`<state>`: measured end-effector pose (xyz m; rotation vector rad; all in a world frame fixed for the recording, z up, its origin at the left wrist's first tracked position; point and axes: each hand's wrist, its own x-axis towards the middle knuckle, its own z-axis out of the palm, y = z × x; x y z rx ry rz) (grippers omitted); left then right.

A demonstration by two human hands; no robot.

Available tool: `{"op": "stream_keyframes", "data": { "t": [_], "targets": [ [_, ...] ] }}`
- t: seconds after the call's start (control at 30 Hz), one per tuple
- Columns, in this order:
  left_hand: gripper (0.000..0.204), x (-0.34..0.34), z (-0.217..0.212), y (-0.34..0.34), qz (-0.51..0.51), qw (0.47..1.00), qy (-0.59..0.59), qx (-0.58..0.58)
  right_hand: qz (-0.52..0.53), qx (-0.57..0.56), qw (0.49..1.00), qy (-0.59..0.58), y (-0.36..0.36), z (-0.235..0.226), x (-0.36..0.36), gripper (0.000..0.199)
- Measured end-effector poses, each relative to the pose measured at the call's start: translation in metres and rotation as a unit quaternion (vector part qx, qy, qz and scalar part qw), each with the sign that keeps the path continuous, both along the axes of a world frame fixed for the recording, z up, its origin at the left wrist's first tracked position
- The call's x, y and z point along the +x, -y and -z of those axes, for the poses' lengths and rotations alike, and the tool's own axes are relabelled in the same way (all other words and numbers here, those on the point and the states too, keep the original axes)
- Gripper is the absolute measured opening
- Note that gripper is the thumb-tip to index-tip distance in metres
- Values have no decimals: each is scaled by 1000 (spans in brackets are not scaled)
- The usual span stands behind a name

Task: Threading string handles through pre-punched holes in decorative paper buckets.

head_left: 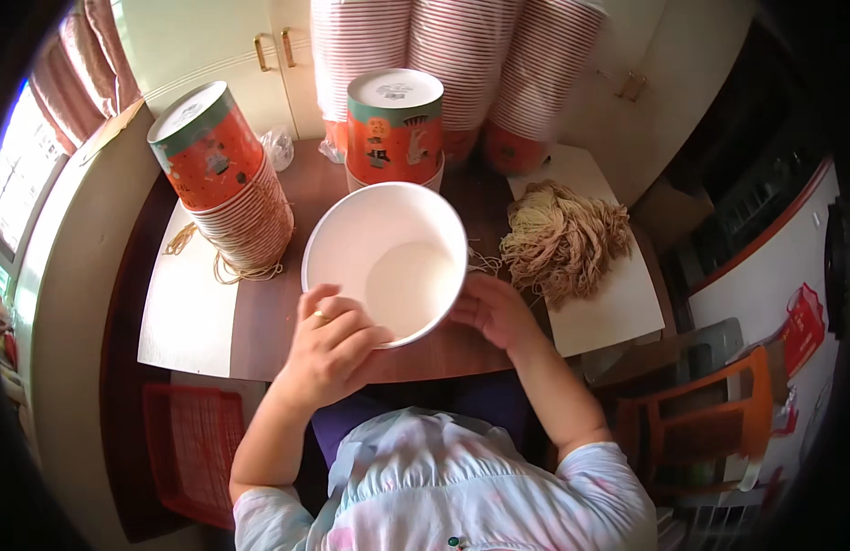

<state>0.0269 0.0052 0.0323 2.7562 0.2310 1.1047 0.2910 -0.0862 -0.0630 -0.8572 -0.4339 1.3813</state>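
A large white-lined paper bucket (342, 239) is tilted with its open mouth toward me, above the table's front part. My left hand (331, 344) grips its near-left rim, fingers curled over the edge. Around the bucket's right side my right hand (492, 310) is closed, its fingertips partly hidden behind the wall. Some loose thin cord (484, 262) shows just beyond the right fingers. A tangled bundle of tan cord (567, 239) lies farther right. Straight behind the held bucket stands an upside-down orange and green paper bucket (394, 138) on others.
To the left is a stack of upturned buckets (241, 220) with cords hanging around it. Tall plastic-wrapped bucket stacks (461, 55) stand at the back against cream cabinets (213, 46). A red plastic crate (191, 450) is at lower left, a wooden chair (709, 418) at right.
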Motion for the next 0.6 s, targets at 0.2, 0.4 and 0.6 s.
{"op": "stream_keyframes", "data": {
  "t": [0.2, 0.4, 0.6],
  "targets": [
    [16, -26, 7, 3, -66, 995, -76, 8, 65, -20, 651, 756, -74, -29, 62, 16],
    [12, -9, 15, 8, -46, 995, -92, 13, -126, -32, 435, 891, -146, -17, 64, 24],
    [11, -4, 17, 9, -42, 994, -97, 3, -192, -6, 340, 921, -164, 8, 74, 25]
  ]
}}
